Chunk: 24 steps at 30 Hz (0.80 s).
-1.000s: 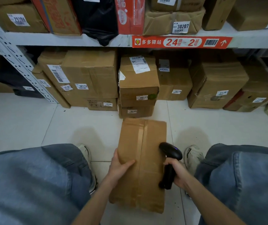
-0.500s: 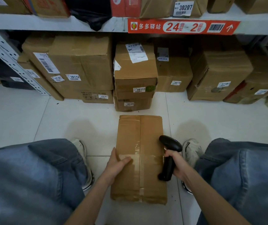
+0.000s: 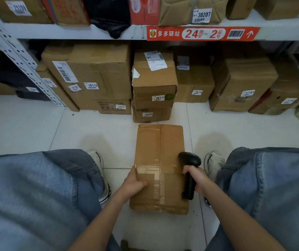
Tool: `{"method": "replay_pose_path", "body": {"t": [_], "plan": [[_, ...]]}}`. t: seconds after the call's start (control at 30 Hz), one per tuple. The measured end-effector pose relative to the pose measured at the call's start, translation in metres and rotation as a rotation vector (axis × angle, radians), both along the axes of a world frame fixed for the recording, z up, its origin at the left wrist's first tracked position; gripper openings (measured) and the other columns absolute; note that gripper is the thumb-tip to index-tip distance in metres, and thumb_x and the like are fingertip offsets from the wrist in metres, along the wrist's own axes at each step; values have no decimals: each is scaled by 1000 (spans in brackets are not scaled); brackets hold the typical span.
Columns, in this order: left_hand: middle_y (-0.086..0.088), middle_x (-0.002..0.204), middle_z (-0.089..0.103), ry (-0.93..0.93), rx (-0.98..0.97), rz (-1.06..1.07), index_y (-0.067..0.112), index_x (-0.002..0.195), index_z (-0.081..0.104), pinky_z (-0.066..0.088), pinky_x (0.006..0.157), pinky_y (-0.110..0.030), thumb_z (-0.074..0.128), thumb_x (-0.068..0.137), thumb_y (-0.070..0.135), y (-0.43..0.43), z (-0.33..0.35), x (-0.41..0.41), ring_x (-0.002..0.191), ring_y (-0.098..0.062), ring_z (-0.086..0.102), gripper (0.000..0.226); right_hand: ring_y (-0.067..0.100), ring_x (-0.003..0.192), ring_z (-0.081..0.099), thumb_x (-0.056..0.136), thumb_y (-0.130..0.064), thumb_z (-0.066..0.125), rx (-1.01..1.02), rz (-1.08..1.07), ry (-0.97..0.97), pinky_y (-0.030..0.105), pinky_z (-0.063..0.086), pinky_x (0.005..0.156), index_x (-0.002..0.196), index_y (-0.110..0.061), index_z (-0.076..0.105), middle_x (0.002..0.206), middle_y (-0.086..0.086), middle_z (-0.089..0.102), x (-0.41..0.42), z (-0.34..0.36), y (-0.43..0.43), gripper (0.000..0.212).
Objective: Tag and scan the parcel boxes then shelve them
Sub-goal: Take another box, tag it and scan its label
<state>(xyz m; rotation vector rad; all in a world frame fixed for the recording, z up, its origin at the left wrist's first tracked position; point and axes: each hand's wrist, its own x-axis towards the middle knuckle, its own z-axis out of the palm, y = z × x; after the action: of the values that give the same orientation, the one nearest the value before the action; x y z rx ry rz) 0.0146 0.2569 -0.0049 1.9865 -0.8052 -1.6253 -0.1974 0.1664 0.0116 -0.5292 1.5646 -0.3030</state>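
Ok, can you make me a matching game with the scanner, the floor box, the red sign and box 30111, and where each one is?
1 scanner
2 floor box
3 red sign
4 box 30111

A on the shelf edge
B on top of box 30105
C in the right hand
D gripped by the left hand

Pairs: 1-C, 2-D, 3-A, 4-B.
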Motion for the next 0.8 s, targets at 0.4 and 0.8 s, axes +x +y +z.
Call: {"method": "replay_pose_path", "body": {"t": [0.4, 0.8], "plan": [[16, 124, 45, 134, -7, -152, 27, 141, 29, 44, 72, -5, 52, 91, -1, 15, 3, -6, 106, 1, 45, 62, 28, 95, 46, 78, 2, 54, -73, -24, 140, 34, 39, 78, 101, -5, 54, 102, 13, 51, -8, 15, 1, 24], [3, 158, -20, -458, -107, -628, 21, 152, -8, 5, 119, -48, 58, 88, 27, 8, -1, -16, 148, -17, 2, 92, 30, 100, 47, 74, 0, 56, -64, -41, 148, 37, 40, 85, 110, -3, 54, 106, 14, 52, -4, 8, -1, 35]]}}
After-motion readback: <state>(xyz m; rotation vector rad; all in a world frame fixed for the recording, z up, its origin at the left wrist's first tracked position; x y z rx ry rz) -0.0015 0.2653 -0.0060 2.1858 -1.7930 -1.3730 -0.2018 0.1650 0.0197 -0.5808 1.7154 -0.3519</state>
